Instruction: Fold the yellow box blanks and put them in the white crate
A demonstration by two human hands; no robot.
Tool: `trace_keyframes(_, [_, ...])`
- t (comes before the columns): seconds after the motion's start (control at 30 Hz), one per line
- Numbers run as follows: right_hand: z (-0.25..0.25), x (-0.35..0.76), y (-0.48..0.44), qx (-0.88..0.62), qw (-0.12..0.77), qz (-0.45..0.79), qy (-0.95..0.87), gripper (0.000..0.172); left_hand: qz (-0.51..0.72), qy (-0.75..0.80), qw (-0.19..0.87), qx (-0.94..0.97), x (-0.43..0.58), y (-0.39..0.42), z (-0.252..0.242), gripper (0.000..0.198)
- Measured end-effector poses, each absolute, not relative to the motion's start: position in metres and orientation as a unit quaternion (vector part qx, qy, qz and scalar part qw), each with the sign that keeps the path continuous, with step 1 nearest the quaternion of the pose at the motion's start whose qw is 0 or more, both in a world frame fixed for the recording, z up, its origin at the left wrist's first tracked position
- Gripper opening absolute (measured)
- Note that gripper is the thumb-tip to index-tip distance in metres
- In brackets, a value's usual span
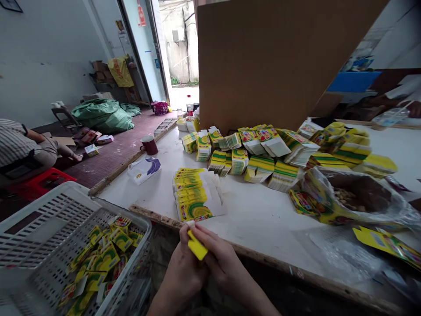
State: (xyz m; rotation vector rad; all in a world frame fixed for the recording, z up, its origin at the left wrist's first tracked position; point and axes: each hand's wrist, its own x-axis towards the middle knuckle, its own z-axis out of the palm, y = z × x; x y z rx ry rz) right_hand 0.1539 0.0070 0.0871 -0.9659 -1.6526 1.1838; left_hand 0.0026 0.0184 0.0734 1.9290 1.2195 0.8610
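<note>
Held carton [198, 247] shows yellow; fanned cartons [194, 195] show yellow and white with green arcs. Basket [49, 213] is white, mug [150, 146] dark red, cardboard panel [263, 61] brown.

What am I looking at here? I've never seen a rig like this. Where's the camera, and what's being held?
There's no machine: the left grip and right grip are one person's bare hands. The single picture comes from a camera worn on that person's head, looking forward and down. Both hold a small yellow piece, apparently card. On the white table lie a fanned row of flat cartons, stacks of cartons behind it, a dark red mug and an open bag. At lower left, a white basket contains more yellow cartons.
</note>
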Motion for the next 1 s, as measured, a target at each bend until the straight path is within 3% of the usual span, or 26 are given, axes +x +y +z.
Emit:
trace_keyframes(0.13, [0.079, 0.154, 0.015, -0.430, 0.460, 0.401, -0.665, 0.046, 0.335, 0.536, 0.251, 0.733, 0.001, 0.021, 0.064, 0.067])
trace_keyframes(0.27, [0.082, 0.169, 0.025, -0.415, 0.390, 0.375, -0.731, 0.045, 0.285, 0.541, 0.296, 0.734, -0.009, 0.028, 0.081, 0.057])
trace_keyframes(0.4, [0.103, 0.187, 0.031, -0.369, 0.312, 0.430, -0.763, 0.033, 0.255, 0.510, 0.363, 0.737, -0.017, 0.031, 0.091, 0.065])
trace_keyframes(0.5, [0.114, 0.186, 0.030, -0.388, 0.310, 0.457, -0.738, 0.027, 0.273, 0.493, 0.380, 0.733, -0.017, 0.029, 0.086, 0.071])
trace_keyframes(0.57, [0.112, 0.179, 0.028, -0.418, 0.346, 0.462, -0.702, 0.030, 0.306, 0.501, 0.379, 0.716, -0.014, 0.027, 0.082, 0.070])
trace_keyframes(0.63, [0.102, 0.172, 0.029, -0.421, 0.394, 0.482, -0.660, 0.050, 0.363, 0.510, 0.410, 0.663, -0.011, 0.029, 0.082, 0.066])
trace_keyframes(0.7, [0.089, 0.169, 0.036, -0.450, 0.423, 0.468, -0.632, 0.062, 0.501, 0.502, 0.455, 0.539, -0.011, 0.033, 0.087, 0.060])
trace_keyframes(0.77, [0.075, 0.170, 0.051, -0.522, 0.425, 0.403, -0.620, 0.047, 0.668, 0.458, 0.440, 0.388, -0.013, 0.040, 0.096, 0.055])
trace_keyframes(0.83, [0.064, 0.171, 0.067, -0.592, 0.406, 0.325, -0.616, 0.026, 0.775, 0.405, 0.415, 0.250, -0.019, 0.046, 0.104, 0.063])
trace_keyframes(0.9, [0.056, 0.171, 0.082, -0.626, 0.389, 0.285, -0.614, 0.017, 0.789, 0.386, 0.455, 0.148, -0.024, 0.051, 0.110, 0.070])
trace_keyframes(1.0, [0.050, 0.164, 0.092, -0.654, 0.366, 0.241, -0.616, 0.022, 0.752, 0.388, 0.529, 0.070, -0.025, 0.052, 0.107, 0.059])
